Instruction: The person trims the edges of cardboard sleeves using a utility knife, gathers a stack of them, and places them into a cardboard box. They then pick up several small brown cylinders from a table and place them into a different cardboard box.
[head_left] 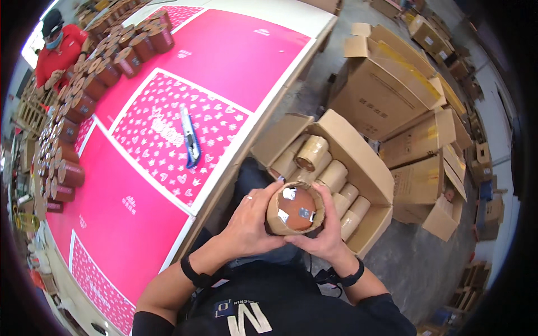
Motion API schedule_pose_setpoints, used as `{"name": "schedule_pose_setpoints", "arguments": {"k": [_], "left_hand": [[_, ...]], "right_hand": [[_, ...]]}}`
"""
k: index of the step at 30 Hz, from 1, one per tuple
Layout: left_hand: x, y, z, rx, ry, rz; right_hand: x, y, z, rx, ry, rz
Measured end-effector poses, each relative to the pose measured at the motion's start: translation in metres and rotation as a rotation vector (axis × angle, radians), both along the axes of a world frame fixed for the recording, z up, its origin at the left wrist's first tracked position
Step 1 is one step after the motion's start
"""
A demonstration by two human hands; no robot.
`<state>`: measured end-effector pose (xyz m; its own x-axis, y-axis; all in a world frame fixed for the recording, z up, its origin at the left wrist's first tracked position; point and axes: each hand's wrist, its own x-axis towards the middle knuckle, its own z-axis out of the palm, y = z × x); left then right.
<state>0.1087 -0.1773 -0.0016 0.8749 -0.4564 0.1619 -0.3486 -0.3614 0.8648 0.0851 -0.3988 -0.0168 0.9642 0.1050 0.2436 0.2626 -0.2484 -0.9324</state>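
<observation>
Left hand (250, 221) wrapped round paper-wrapped tube (295, 208) from 9 o'clock side, fingers curled over its flank, thumb up near rim. Right hand (324, 232) cupping same tube from 5 o'clock, fingers bent round wall & underside. Both closed on it, neither spread. Tube held in air over lap, just beside table edge (246, 154), end-on to camera: reddish-brown end cap w/ small white patches, crumpled kraft paper standing up round rim.

Open carton (370, 168) at 2 o'clock from hands, on floor, w/ more wrapped tubes (311, 152) lying inside. Further cartons (381, 89) stacked beyond, toward 1 o'clock. Blue utility knife (190, 137) on pink patterned sheet (168, 134) at 10 o'clock, well apart from hands. Rows of bare brown tubes (84, 101) along far table edge, 10–11 o'clock; another person in red top (61, 53) past them.

Handling, judged: prob. stiff cardboard wall, light to moderate wt, holds shape under squeeze. Paper wrap loose-looking at rim — may slide or tear if pinched there. Best grip on cylinder wall, both palms opposite, as now; keep off end cap & its stuck-on patches. Smooth paper maybe a bit slippery, so firm wrap over fingertip pinch.
</observation>
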Motion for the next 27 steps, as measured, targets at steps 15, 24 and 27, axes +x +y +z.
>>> {"name": "schedule_pose_setpoints", "arguments": {"k": [15,24,27], "left_hand": [[-0.064,0.161,-0.029,0.048,-0.323,0.985],[-0.078,0.17,-0.052,-0.077,-0.135,1.025],[-0.075,0.173,-0.055,-0.111,-0.184,0.983]], "right_hand": [[0.018,-0.187,-0.237,-0.939,0.768,-0.575],[0.001,-0.197,-0.28,-0.811,0.501,-0.632],[-0.001,-0.193,-0.266,-0.757,0.52,-0.622]]}}
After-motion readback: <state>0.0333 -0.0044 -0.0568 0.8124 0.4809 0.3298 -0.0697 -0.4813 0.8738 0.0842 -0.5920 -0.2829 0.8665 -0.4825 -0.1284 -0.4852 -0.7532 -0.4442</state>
